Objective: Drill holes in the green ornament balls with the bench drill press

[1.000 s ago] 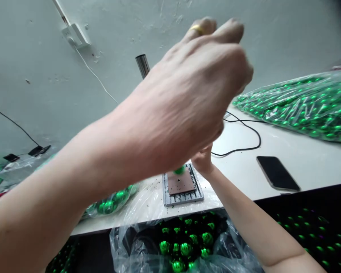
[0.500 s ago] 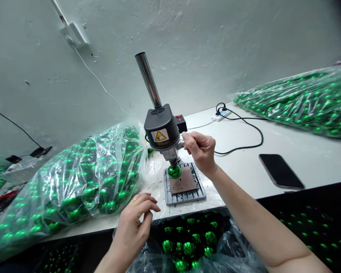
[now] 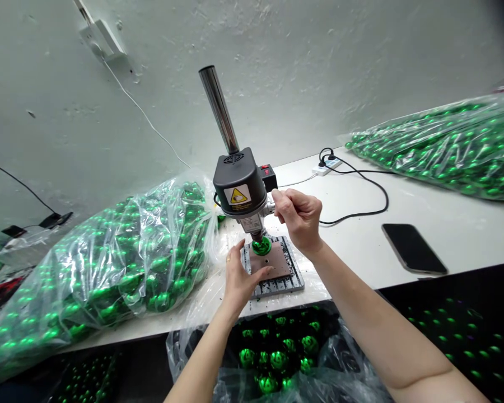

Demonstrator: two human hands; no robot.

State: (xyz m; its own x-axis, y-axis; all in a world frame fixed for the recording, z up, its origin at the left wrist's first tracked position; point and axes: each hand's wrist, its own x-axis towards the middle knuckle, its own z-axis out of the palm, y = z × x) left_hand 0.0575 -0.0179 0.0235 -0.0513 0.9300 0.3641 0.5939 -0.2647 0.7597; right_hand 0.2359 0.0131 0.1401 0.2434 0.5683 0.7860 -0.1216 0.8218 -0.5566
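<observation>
A small black bench drill press [image 3: 240, 182] with a chrome column stands on the white table. My right hand [image 3: 298, 218] is closed around the feed handle at its right side. Under the chuck sits a shiny green ball [image 3: 261, 245], on a brown board [image 3: 279, 262] fixed over the grey slotted base [image 3: 297, 282]. My left hand [image 3: 244, 277] is open beside the board, thumb and fingers spread toward the ball but apart from it. Dark shavings lie scattered on the base.
A clear bag of green balls [image 3: 121, 257] lies at the left, another bag [image 3: 449, 145] at the back right. An open bag of balls [image 3: 279, 358] hangs below the table edge. A phone [image 3: 414, 248] and a power strip [image 3: 328, 166] with black cables are on the right.
My left hand has moved up and right from the table's front edge to the drill base, its fingers spreading. My right hand stays on the handle.
</observation>
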